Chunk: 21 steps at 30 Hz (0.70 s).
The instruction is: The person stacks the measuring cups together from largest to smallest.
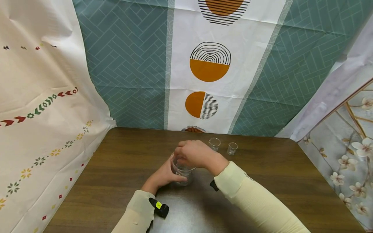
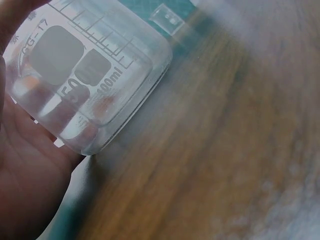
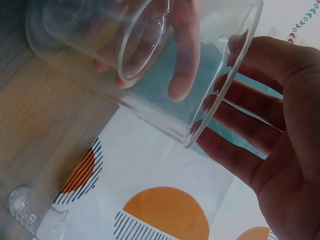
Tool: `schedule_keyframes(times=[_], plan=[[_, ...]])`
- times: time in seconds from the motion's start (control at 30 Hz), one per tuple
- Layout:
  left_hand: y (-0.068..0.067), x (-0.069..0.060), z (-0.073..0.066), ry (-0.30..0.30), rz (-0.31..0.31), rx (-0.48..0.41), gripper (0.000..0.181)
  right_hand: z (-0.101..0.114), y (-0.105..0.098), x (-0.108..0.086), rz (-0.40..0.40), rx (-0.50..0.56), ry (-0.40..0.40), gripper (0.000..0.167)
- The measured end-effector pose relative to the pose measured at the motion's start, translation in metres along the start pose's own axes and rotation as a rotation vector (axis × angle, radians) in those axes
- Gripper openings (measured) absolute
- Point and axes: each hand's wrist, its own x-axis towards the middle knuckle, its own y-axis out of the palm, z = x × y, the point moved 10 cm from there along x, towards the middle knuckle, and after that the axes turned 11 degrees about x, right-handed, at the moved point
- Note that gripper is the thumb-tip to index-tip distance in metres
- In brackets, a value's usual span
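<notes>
My left hand [image 1: 164, 174] grips a large clear glass beaker [image 1: 184, 182] from its left side, thumb across the front. Printed markings and a graduated scale show on its wall in the left wrist view. Inside it sits a smaller glass beaker [image 3: 122, 62], its rim below the large one's mouth. My right hand [image 1: 194, 154] is over the mouth from above. In the right wrist view its fingers [image 3: 240, 145] reach loosely to the large rim, apart from the inner beaker. Left-hand fingers show through the glass there.
Two smaller empty-looking beakers, a medium one [image 1: 214, 144] and a tiny one [image 1: 232, 149], stand behind and to the right on the brown wooden table [image 1: 116, 194]. Patterned cloth [image 1: 131, 64] hangs at the table's back edge, with more cloth at both sides.
</notes>
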Motion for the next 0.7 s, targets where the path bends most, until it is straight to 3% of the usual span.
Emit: schedule_keyframes(times=[0.3,0.7], plan=[[-0.003,-0.002,0.003,-0.043,-0.021,0.046,0.101,-0.002,-0.010,-0.002,-0.101,-0.017,-0.034,0.019],[-0.004,-0.001,0.002,-0.014,-0.031,0.051,0.100,-0.015,-0.019,-0.007,-0.266,-0.052,-0.032,0.022]])
